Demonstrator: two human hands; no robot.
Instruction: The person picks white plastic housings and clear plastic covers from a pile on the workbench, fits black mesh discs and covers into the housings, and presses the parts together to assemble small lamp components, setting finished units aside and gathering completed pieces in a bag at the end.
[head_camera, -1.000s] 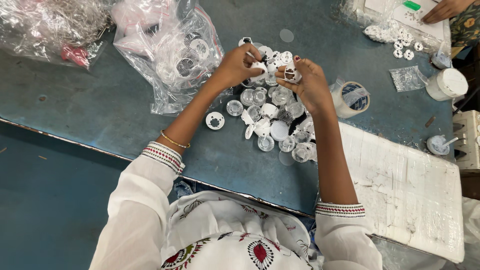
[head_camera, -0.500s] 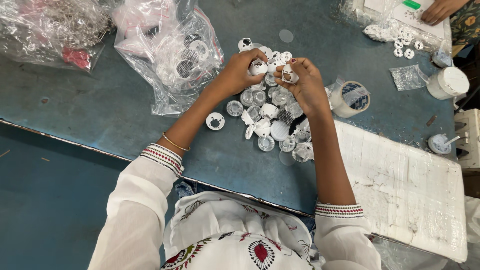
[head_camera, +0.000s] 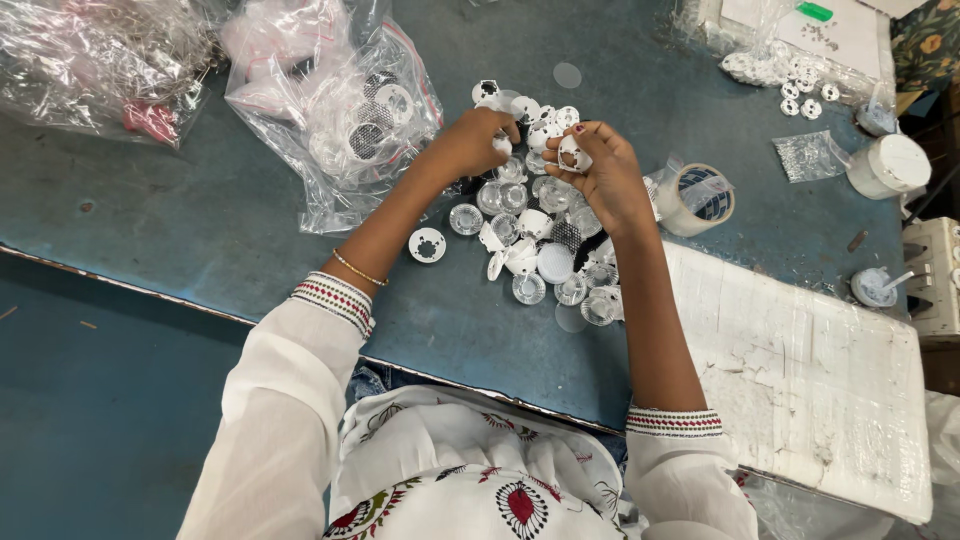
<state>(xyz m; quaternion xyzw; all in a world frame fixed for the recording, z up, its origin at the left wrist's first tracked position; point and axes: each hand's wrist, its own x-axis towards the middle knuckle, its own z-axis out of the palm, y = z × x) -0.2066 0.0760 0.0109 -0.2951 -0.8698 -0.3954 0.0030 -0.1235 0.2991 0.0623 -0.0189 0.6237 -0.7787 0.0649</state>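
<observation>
the left hand (head_camera: 478, 140) is hovering over the far end of a pile of small round plastic parts (head_camera: 540, 250) on the blue table (head_camera: 180, 230), its fingers curled together around a small white piece at the fingertips; how tightly they are closing on it is hard to tell. the right hand (head_camera: 600, 170) is sitting just beside the left hand, fingers clamped on a small white ring-shaped part (head_camera: 572, 152), held just above the pile. the pile itself is a mix of clear lens-like discs and white caps, spreading from under both hands toward the person's body. a single white disc with holes (head_camera: 427, 244) is lying a little apart from the pile, next to the left forearm. a clear plastic bag of similar parts (head_camera: 345, 120) is lying beside the pile on the left hand's side, and another crinkled bag (head_camera: 90, 60) is lying farther out beyond it. a roll of tape (head_camera: 697, 198) is sitting close to the pile on the right hand's side, touching the edge of a white foam board (head_camera: 800, 380). a white round container (head_camera: 888, 165) is standing well past the tape roll, away from the pile.
</observation>
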